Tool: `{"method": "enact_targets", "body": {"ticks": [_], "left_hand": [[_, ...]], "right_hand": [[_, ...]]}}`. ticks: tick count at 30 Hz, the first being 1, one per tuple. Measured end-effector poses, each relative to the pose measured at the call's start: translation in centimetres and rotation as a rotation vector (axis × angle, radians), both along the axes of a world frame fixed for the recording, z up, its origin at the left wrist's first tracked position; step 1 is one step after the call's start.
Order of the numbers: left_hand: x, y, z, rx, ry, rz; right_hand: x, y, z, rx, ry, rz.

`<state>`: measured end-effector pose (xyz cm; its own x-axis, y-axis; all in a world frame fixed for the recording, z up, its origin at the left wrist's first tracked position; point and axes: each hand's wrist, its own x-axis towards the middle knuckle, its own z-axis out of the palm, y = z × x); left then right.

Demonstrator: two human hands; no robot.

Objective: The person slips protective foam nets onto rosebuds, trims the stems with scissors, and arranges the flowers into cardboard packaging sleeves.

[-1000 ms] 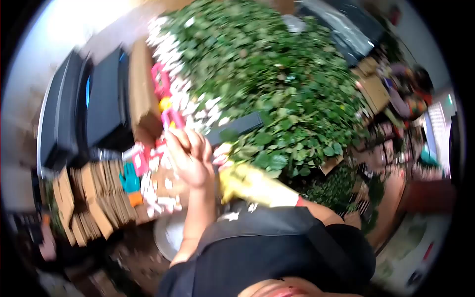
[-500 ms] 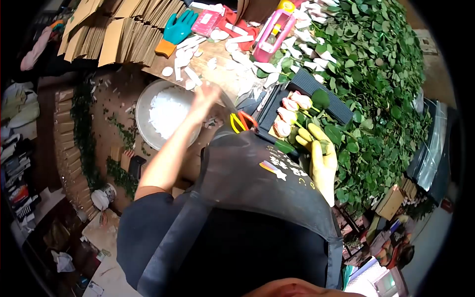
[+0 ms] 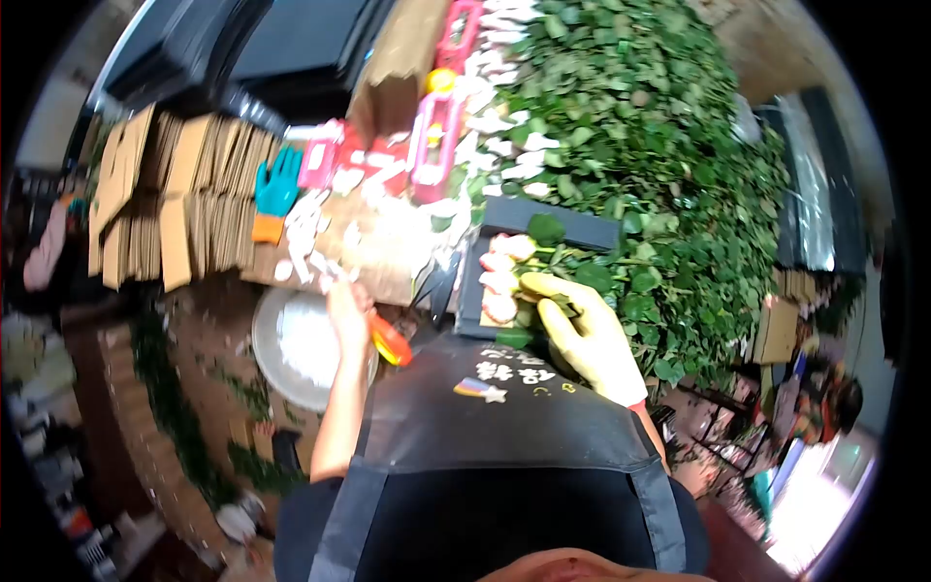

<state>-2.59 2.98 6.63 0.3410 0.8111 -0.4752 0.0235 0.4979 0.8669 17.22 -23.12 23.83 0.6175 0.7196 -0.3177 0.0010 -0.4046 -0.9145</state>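
My bare left hand (image 3: 349, 315) is closed beside the front edge of the wooden table. Scissors (image 3: 391, 341) with orange and yellow handles stick out from its right side; their blades are hidden. At its fingertips lies a white piece (image 3: 326, 270). My right hand (image 3: 580, 335), in a pale yellow glove, reaches over rose stems and leaves with thumb and fingers apart. Its fingertips are beside the pink roses (image 3: 499, 281), which lie in a row on a dark ridged holder (image 3: 548, 222). Dark blades or a dark tool (image 3: 441, 291) lie left of the holder.
A big leafy heap (image 3: 640, 126) covers the table's right side. Below the left table edge stands a round tub (image 3: 260, 339) with white bits. Folded cardboard (image 3: 199, 223), a teal glove (image 3: 278, 182) and a pink frame (image 3: 433, 145) are farther back.
The view has tilted up and turned. My left hand and the scissors have come nearer my body. My right hand has moved up along the roses.
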Motion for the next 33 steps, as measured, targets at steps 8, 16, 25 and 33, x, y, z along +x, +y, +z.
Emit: {"method": "enact_targets", "body": {"ticks": [8, 16, 25, 33], "left_hand": [[12.2, -5.2, 16.4, 0.417, -0.859, -0.409], [18.5, -9.4, 16.5, 0.305, -1.037, -0.635], [22.9, -8.9, 14.3, 0.765, -0.616, -0.847], [19.2, -5.7, 10.8, 0.250, -0.338, -0.707]], "right_hand": [[-0.6, 5.0, 1.6, 0.145, -0.197, 0.249], [5.0, 0.6, 4.8, -0.116, -0.538, 0.482], [16.2, 0.5, 0.9, 0.067, -1.115, 0.183], [35.3, -0.9, 0.1, -0.664, -0.943, 0.031]]}}
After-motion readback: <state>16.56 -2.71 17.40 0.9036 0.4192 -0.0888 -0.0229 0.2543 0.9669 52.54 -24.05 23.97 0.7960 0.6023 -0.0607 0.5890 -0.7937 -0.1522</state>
